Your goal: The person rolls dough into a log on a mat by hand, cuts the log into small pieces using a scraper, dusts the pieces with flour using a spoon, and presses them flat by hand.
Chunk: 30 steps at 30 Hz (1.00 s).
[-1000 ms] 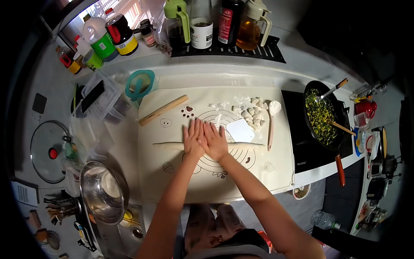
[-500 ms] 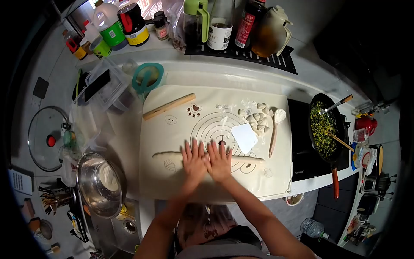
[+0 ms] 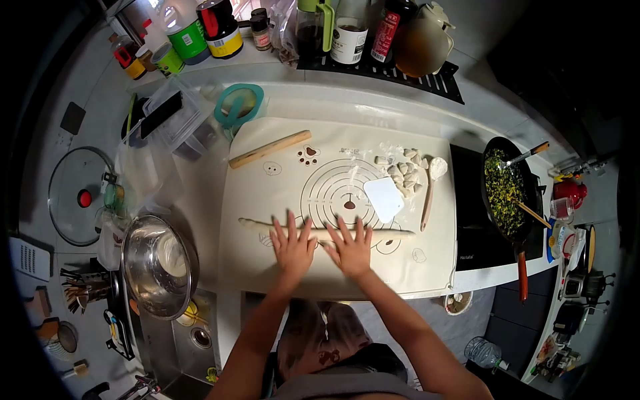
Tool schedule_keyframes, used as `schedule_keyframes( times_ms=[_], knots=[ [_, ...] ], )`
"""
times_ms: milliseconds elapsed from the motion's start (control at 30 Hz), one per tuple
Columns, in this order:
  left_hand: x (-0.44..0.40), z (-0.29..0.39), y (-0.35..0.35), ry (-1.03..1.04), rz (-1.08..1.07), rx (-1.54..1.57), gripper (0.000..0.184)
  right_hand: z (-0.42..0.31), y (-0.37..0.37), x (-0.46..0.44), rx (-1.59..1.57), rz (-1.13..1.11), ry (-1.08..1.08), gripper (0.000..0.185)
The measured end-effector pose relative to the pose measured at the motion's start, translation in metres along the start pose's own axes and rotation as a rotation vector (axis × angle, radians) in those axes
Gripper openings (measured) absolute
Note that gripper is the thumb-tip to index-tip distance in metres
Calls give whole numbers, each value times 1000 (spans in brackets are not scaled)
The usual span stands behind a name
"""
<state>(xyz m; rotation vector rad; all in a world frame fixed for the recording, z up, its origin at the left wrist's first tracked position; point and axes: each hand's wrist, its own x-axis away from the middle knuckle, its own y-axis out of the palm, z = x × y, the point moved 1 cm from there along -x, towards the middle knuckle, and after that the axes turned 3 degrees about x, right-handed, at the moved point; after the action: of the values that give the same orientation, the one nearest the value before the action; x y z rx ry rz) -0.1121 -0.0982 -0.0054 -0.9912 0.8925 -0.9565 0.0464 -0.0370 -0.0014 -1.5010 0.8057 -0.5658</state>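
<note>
Because the dough rope (image 3: 393,235) lies crosswise beneath your fingers, both hands probably load its middle evenly. Your left hand (image 3: 294,253) and right hand (image 3: 349,253) are open, palms down, fingers spread; neither grips. They sit side by side near the rope's center, with both ends projecting outward past them. The mat (image 3: 333,279) supports the rope, apparently protecting the counter. Just beyond your right hand, the white scraper (image 3: 385,199) lies flat, within easy reach. Past it are the cut dough pieces (image 3: 410,177), likely grouped there to avoid contact with the rope. The spoon (image 3: 427,203), farther right, holds white powder. The rolling pin (image 3: 270,149) rests beyond your left hand, presumably parked outside the working area.
</note>
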Motion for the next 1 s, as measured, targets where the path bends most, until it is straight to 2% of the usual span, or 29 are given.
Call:
schedule_keyframes(
  times_ms=[100, 200, 267, 367, 467, 533, 633, 767, 867, 1000],
  knots=[
    [41, -3, -9, 7, -12, 8, 54, -15, -8, 49, -4, -100, 5, 63],
    [37, -9, -19, 51, -55, 7, 54, -13, -9, 44, 20, -121, 29, 67],
    [5, -24, -14, 118, -52, 8, 56, -2, -3, 21, 69, -86, 45, 67],
    [-58, -43, 4, 88, -15, -45, 61, 23, 3, -33, 61, -97, 160, 67],
    [-113, -60, 23, -69, -53, -3, 66, 51, 6, -75, 54, -252, 321, 72],
    [-130, -74, 30, -155, -50, 35, 67, 60, 14, -85, 57, -172, 322, 72],
    [-118, -70, 23, -193, -27, -77, 67, 59, 16, -62, 93, -76, 221, 69],
    [-39, -58, -6, -181, -64, -102, 61, 40, -12, 4, 29, 31, 125, 61],
    [31, -59, -19, -109, 26, -30, 60, 34, -22, 55, 56, 22, 62, 61],
    [44, -75, -31, 31, 5, -58, 63, 54, -19, 67, 78, 6, 48, 63]
  ],
)
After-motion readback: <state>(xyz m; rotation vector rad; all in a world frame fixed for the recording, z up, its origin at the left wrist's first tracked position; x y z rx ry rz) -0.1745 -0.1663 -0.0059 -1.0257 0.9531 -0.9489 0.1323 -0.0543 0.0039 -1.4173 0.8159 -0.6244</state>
